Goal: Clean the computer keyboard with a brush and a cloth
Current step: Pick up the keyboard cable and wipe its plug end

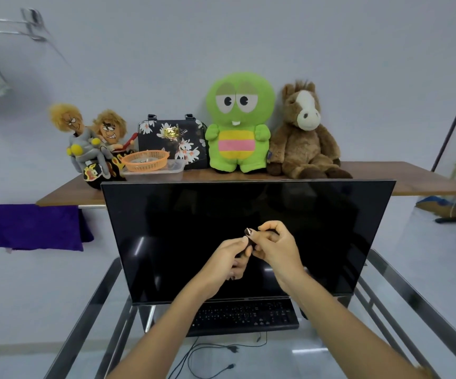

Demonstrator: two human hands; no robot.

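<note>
A black keyboard [244, 315] lies on the glass table at the foot of a dark monitor [166, 231]. Both hands are raised in front of the screen, well above the keys. My left hand [225, 262] and my right hand [274, 248] together grip a small dark object [248, 236], likely a brush; its pale-marked end pokes up between the fingertips. Most of that object is hidden by the fingers. A purple cloth [31, 227] hangs at the left, far from both hands.
The glass table [328, 348] has metal rails at both sides; black cables [207, 354] trail under it. Behind the monitor a wooden shelf [413, 177] carries plush toys, a floral bag [172, 138] and an orange basket [144, 160] on a clear tub.
</note>
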